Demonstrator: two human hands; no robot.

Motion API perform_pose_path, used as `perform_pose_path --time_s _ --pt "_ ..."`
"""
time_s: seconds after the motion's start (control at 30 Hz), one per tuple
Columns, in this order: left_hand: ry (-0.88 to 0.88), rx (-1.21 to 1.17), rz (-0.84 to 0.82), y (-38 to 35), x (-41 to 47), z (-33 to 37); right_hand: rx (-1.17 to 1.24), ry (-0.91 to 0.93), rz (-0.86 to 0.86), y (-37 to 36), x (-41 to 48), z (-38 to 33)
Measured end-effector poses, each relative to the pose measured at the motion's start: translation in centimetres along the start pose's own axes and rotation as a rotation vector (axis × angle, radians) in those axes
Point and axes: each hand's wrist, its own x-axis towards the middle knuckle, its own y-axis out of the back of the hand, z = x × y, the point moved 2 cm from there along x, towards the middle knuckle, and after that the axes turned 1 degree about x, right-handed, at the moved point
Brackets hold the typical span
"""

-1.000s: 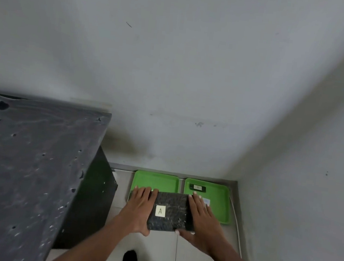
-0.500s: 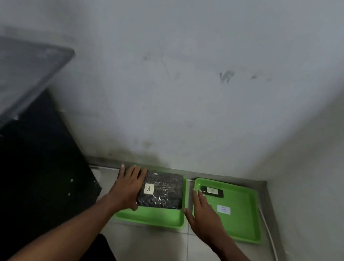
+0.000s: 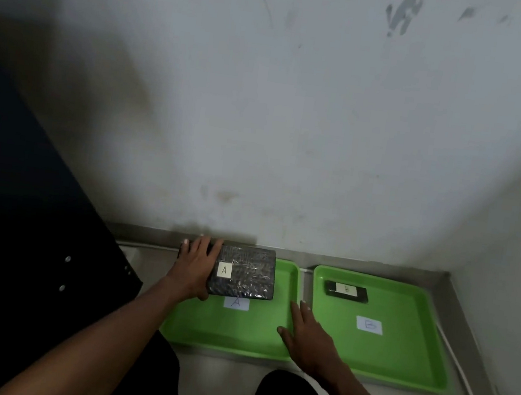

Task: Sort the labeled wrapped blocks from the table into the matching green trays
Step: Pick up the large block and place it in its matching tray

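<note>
Grey floor is running along a stained wall, carrying two green trays side by side. Your left hand point(image 3: 195, 266) is gripping the wrapped A block point(image 3: 243, 271) at the far left corner of the A tray point(image 3: 230, 325). Your right hand point(image 3: 309, 338), fingers loosely spread and holding nothing, is resting on that tray's right rim, beside the B tray point(image 3: 397, 352) holding a small B block point(image 3: 346, 290).

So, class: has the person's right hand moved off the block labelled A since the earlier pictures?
Yes. The right hand has left the block labelled A and now rests at the A tray's right rim, beside the B tray.
</note>
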Motion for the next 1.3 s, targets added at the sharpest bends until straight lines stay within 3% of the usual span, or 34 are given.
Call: perform_pose_path --time_s 0.43,0.63,0.77,1.1,1.3 --pt "-0.04 0.031 -0.178 -6.9 9.6 -1.8 0.011 -0.04 -0.169 -6.2 6.7 3.5" --pt "-0.028 -0.044 -0.239 -9.9 10.2 -2.5 -0.036 -0.015 -0.149 -7.7 7.9 4.8" --pt "-0.023 -0.066 -0.191 -10.8 9.8 -1.8 -0.055 -0.03 -0.12 -8.3 7.8 4.7" --pt "0.011 0.009 -0.214 -9.2 9.1 -1.3 -0.055 -0.041 -0.132 -7.4 6.7 3.7" --pt "-0.027 -0.033 -0.15 -5.0 6.8 -1.1 -0.056 -0.018 -0.019 -3.3 5.7 0.8"
